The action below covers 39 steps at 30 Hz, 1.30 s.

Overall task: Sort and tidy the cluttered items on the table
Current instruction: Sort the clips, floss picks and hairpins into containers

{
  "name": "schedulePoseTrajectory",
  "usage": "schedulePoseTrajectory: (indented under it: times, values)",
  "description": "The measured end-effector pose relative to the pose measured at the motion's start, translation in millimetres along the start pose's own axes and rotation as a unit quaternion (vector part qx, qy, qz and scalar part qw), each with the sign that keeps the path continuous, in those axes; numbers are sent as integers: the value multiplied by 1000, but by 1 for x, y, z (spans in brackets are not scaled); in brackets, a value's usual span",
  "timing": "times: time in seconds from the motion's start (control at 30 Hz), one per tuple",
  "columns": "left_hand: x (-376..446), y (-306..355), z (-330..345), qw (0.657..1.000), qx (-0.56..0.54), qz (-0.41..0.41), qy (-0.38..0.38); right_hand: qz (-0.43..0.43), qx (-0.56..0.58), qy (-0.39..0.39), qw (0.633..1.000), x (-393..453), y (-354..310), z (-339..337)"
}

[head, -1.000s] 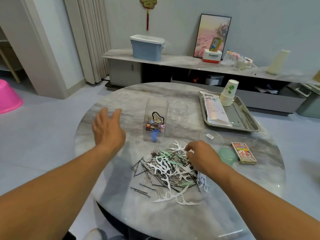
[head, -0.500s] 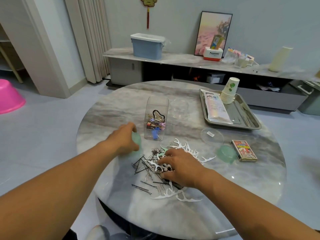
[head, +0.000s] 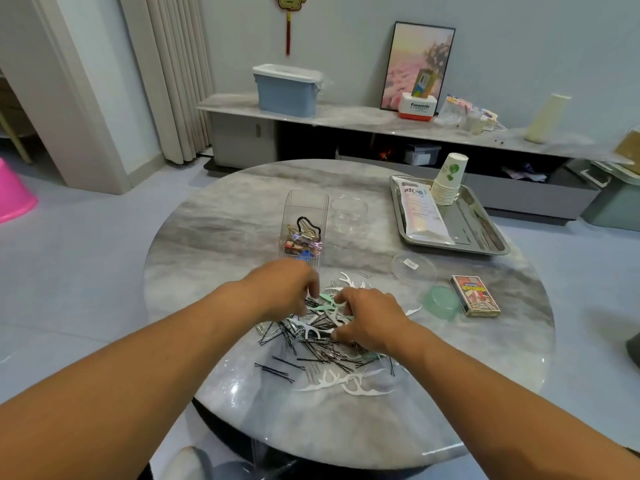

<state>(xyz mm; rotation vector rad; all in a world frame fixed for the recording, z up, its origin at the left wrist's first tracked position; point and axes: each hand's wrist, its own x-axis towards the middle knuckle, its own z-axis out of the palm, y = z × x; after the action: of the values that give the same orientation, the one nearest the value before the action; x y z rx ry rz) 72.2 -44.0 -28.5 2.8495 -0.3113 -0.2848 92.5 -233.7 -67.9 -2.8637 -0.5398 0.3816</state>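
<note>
Both my hands are down in the pile [head: 322,341] of black bobby pins and white and green floss picks on the round marble table [head: 214,237]. Left hand [head: 284,289] has fingers curled into the pile's far edge, just in front of the clear clip box [head: 304,230]. Right hand [head: 370,320] presses on the pile, fingers bent; can't tell what either one pinches. Green lid [head: 441,301] and card box [head: 475,295] sit to the right.
</note>
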Motion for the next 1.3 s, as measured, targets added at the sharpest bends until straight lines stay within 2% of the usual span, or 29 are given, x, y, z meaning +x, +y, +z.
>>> schedulePoseTrajectory:
  times: [0.1,0.2,0.37,0.47,0.6,0.67,0.73,0.8,0.87,0.9,1.03,1.3]
  values:
    - [5,4,22,996,62,15,-65,13,13,-2,1000,4,-1,6]
    - [12,-1,35,994,76,10,-77,23,38,5,999,6,2,7]
    - [19,-6,42,996,41,-7,-74,33,69,21,997,4,11,1]
    - [21,-4,43,997,18,-11,-75,62,136,26,988,5,18,-1]
    - [23,1,35,994,-101,-33,-37,82,248,48,964,4,27,-12]
    - [25,6,29,962,-261,-86,-14,90,343,45,934,1,31,-19]
    - [24,12,26,889,-432,-149,-15,110,412,35,904,-2,34,-22]
    - [24,16,26,828,-530,-184,-18,121,452,37,883,-3,37,-21]
    - [24,18,29,788,-583,-198,-16,119,481,37,868,-5,38,-22]
    - [24,19,31,781,-591,-203,-13,117,491,32,863,-6,38,-22]
    - [27,21,38,806,-556,-203,-3,98,512,1,853,-6,41,-25]
    - [25,36,34,722,-667,-178,-49,85,509,-14,856,-3,31,-25]
